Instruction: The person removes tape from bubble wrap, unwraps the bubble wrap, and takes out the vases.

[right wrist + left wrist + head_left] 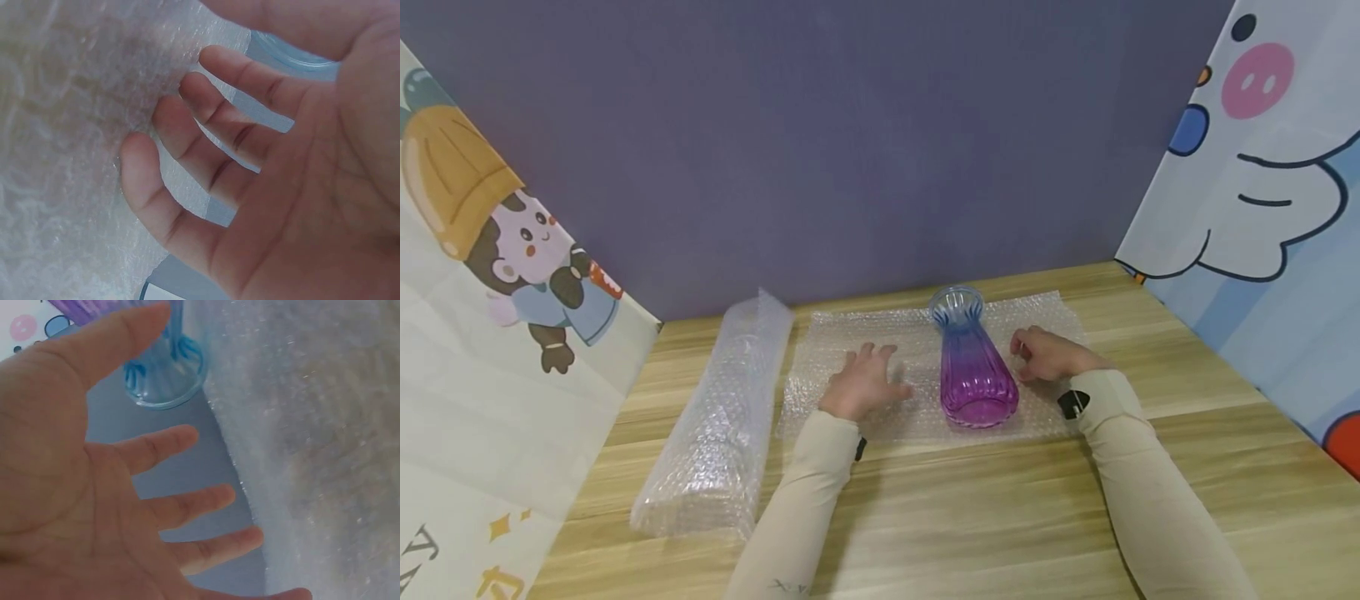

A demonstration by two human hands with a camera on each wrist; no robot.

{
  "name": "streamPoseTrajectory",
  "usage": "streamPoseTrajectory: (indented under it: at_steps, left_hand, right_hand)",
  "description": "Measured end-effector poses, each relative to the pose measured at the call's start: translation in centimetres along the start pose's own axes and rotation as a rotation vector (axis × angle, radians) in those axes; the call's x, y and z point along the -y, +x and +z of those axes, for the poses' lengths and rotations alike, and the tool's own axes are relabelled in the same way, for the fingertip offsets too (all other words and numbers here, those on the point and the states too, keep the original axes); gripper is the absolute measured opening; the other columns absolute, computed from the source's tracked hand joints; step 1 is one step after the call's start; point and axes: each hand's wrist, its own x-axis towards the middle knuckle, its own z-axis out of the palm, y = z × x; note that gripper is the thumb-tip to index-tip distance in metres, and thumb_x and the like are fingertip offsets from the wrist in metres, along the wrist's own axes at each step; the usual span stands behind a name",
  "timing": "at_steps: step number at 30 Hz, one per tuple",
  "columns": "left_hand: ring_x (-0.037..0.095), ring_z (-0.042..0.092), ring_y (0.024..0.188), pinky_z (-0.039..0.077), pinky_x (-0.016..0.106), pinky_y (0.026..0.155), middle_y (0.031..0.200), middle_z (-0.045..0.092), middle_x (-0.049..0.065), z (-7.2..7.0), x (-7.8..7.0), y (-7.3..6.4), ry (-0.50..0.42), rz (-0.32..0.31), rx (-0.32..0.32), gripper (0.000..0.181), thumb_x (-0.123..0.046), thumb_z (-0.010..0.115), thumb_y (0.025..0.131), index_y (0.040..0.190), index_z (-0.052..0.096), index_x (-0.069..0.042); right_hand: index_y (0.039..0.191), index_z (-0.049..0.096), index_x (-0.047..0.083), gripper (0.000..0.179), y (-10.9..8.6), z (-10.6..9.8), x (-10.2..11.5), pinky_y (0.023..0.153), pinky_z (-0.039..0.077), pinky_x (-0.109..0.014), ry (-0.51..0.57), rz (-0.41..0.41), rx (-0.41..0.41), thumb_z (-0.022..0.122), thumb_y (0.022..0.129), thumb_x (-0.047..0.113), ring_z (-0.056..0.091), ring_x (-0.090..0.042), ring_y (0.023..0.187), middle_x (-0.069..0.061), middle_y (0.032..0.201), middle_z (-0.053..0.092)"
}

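A ribbed glass vase (976,371), blue at its flared mouth and purple toward the base, lies on its side on a flat sheet of bubble wrap (820,358). Left of the vase, my left hand (861,385) is over the sheet with fingers spread and nothing held. On the vase's other side is my right hand (1048,354), close to the glass, its fingers loosely bent. In the right wrist view those fingers (178,125) are apart and hold nothing; whether they touch the sheet I cannot tell. The left wrist view shows the vase's mouth (165,378) beyond my thumb.
A long bundle of bubble wrap (715,425) lies on the left of the wooden table (970,525); what is inside is hard to make out. A grey-purple wall (880,150) stands behind the table, with cartoon-printed panels (1262,192) on both sides.
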Motion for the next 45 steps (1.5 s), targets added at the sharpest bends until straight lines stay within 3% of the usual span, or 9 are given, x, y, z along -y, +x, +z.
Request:
streamPoseTrajectory:
  at_steps: [4, 8, 13, 18, 26, 35, 40, 45]
  left_hand:
    - [0.047, 0.015, 0.156, 0.025, 0.08, 0.112, 0.17, 0.021, 0.014, 0.6, 0.1, 0.2, 0.016, -0.031, 0.051, 0.093, -0.055, 0.078, 0.083, 0.16, 0.034, -0.029]
    - [0.047, 0.013, 0.157, 0.022, 0.082, 0.111, 0.17, 0.021, 0.014, 1.1, 0.1, 0.3, 0.024, -0.043, 0.072, 0.096, -0.059, 0.079, 0.08, 0.16, 0.034, -0.032]
    - [0.048, 0.019, 0.155, 0.026, 0.084, 0.106, 0.167, 0.028, 0.015, 1.6, 0.2, 0.4, 0.078, -0.039, 0.071, 0.095, -0.062, 0.079, 0.078, 0.158, 0.037, -0.033]
    - [0.047, 0.032, 0.147, 0.033, 0.085, 0.099, 0.16, 0.038, 0.016, 2.1, 0.2, 0.6, 0.143, -0.019, 0.058, 0.09, -0.065, 0.079, 0.077, 0.153, 0.045, -0.031]
    - [0.049, 0.032, 0.147, 0.03, 0.088, 0.099, 0.16, 0.038, 0.018, 2.4, 0.3, 0.7, 0.156, -0.024, 0.054, 0.091, -0.063, 0.081, 0.076, 0.153, 0.046, -0.031]
    - [0.048, 0.028, 0.15, 0.026, 0.088, 0.101, 0.165, 0.031, 0.019, 2.6, 0.4, 0.7, 0.154, -0.041, 0.076, 0.094, -0.066, 0.079, 0.076, 0.156, 0.042, -0.033]
    - [0.048, 0.023, 0.153, 0.024, 0.088, 0.102, 0.167, 0.027, 0.018, 2.6, 0.3, 0.7, 0.156, -0.051, 0.082, 0.094, -0.067, 0.078, 0.077, 0.156, 0.041, -0.033]
    - [0.049, 0.022, 0.153, 0.024, 0.088, 0.103, 0.168, 0.026, 0.017, 2.7, 0.2, 0.9, 0.166, -0.048, 0.084, 0.094, -0.068, 0.078, 0.077, 0.156, 0.041, -0.034]
  right_hand:
    - [0.113, 0.057, -0.003, 0.038, 0.0, 0.0, 0.0, 0.075, 0.047, -0.034, 0.001, 0.0, 0.002, 0.075, 0.081, 0.007, 0.053, -0.025, 0.085, -0.014, 0.096, 0.053]
    - [0.113, 0.057, -0.002, 0.038, 0.1, 0.0, -0.1, 0.076, 0.047, -0.035, -0.006, 0.001, 0.003, 0.075, 0.081, 0.007, 0.053, -0.024, 0.085, -0.014, 0.097, 0.053]
    - [0.114, 0.057, -0.001, 0.038, 0.2, 0.0, -0.1, 0.077, 0.048, -0.036, -0.007, 0.016, 0.013, 0.075, 0.082, 0.008, 0.053, -0.025, 0.087, -0.015, 0.099, 0.053]
    - [0.115, 0.057, -0.001, 0.038, 0.2, 0.0, 0.0, 0.078, 0.048, -0.037, -0.001, 0.027, 0.015, 0.075, 0.083, 0.007, 0.054, -0.025, 0.088, -0.015, 0.1, 0.054]
    - [0.116, 0.058, -0.002, 0.035, 0.2, -0.1, 0.1, 0.079, 0.049, -0.039, 0.006, 0.041, 0.011, 0.073, 0.085, 0.009, 0.054, -0.026, 0.089, -0.015, 0.101, 0.054]
    - [0.112, 0.061, -0.006, 0.032, 0.0, -0.7, 0.8, 0.081, 0.055, -0.05, 0.017, 0.043, -0.114, 0.064, 0.096, 0.02, 0.066, -0.033, 0.092, -0.024, 0.105, 0.069]
    - [0.11, 0.064, -0.005, 0.035, 0.1, -1.3, 1.9, 0.078, 0.056, -0.046, 0.075, 0.017, -0.155, 0.061, 0.101, 0.028, 0.068, -0.029, 0.088, -0.021, 0.101, 0.071]
    - [0.122, 0.06, -0.008, 0.047, 0.4, -1.3, 2.4, 0.069, 0.059, -0.038, 0.26, 0.055, -0.075, 0.053, 0.107, 0.036, 0.07, -0.026, 0.083, -0.022, 0.103, 0.07]
